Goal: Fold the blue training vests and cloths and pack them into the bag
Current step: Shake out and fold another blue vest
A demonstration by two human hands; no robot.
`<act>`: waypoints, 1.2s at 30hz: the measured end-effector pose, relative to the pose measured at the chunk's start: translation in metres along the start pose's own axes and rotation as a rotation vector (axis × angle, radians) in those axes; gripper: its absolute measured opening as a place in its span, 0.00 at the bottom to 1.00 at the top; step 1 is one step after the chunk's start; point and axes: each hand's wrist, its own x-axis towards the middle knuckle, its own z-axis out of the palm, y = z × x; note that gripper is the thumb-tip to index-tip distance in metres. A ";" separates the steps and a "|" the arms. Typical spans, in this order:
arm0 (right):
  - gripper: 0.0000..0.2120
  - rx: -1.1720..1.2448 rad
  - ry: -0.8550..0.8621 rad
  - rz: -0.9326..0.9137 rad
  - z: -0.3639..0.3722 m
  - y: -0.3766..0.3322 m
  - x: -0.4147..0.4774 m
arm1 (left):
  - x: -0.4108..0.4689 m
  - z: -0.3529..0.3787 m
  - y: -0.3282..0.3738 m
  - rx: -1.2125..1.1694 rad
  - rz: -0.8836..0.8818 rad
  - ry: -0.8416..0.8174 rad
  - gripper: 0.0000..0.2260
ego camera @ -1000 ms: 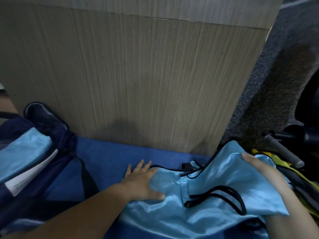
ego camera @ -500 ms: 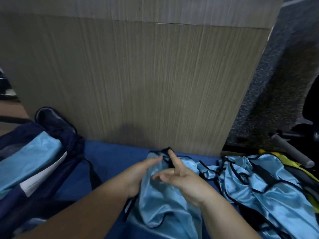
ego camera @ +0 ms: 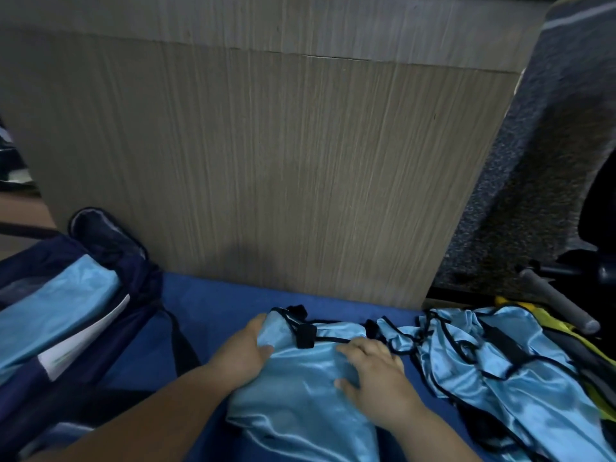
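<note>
Pinching the vest (ego camera: pixel 300 388) edge, left hand (ego camera: pixel 241 356); right hand (ego camera: pixel 376 375) pressing it flat

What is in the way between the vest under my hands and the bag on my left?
Nothing visible blocks it. Between the vest and the navy bag lies only bare blue mat and the bag's dark strap. The bag is open, with blue cloth already inside.

Glossy satin vest (ego camera: pixel 300 378); matt wood-grain panel (ego camera: pixel 266 168); rough speckled carpet (ego camera: pixel 533 181).
</note>
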 end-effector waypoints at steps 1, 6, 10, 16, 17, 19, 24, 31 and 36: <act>0.28 -0.001 0.017 0.015 -0.001 0.003 0.001 | -0.003 0.001 0.001 0.136 0.028 0.087 0.31; 0.24 0.002 0.104 0.018 0.002 0.016 0.006 | -0.012 0.011 0.020 0.452 0.391 0.252 0.26; 0.22 -0.013 0.151 -0.018 0.007 0.018 0.009 | -0.010 0.034 0.027 0.563 0.485 -0.077 0.26; 0.36 -0.060 -0.027 -0.001 0.009 0.026 0.008 | -0.004 0.046 0.003 0.674 0.460 -0.259 0.41; 0.39 -0.075 -0.085 0.007 0.009 0.027 0.006 | -0.003 0.044 0.002 0.676 0.468 -0.259 0.43; 0.43 -0.104 -0.171 0.024 0.008 0.027 0.003 | -0.001 0.040 0.000 0.666 0.464 -0.245 0.42; 0.44 -0.063 -0.159 0.006 0.004 0.029 -0.005 | -0.010 0.036 -0.001 0.579 0.602 0.019 0.30; 0.11 0.177 -0.183 -0.149 -0.017 0.029 -0.013 | -0.040 0.016 0.014 0.428 0.504 -0.432 0.16; 0.24 0.151 -0.429 -0.151 -0.011 0.018 -0.022 | -0.030 0.019 0.003 0.364 0.498 -0.505 0.21</act>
